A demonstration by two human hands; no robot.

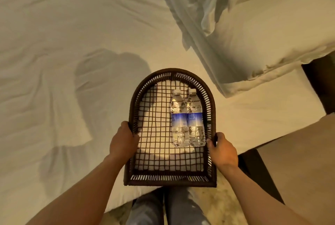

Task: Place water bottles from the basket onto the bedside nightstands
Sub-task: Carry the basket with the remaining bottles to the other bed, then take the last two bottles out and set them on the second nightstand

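1. Basket [211,105]: dark brown woven cord or wicker, matt, rough; open grid base.
2. Left bottle [178,121] and right bottle [195,119]: clear glossy plastic, ribbed near the base; smooth blue-and-white printed labels; pale caps.
3. Bed sheet [63,34]: white cloth, matt, creased.
4. Pillow [268,39], far right: white cloth case, matt, soft folds.
5. Trouser legs [181,210], near edge: grey cloth, matt.

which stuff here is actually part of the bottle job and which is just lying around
Part of the job:
- basket, held by the left hand and the right hand
- left water bottle and right water bottle, lying side by side in it

Just lying about:
- pillow
- crumpled sheet
- bed
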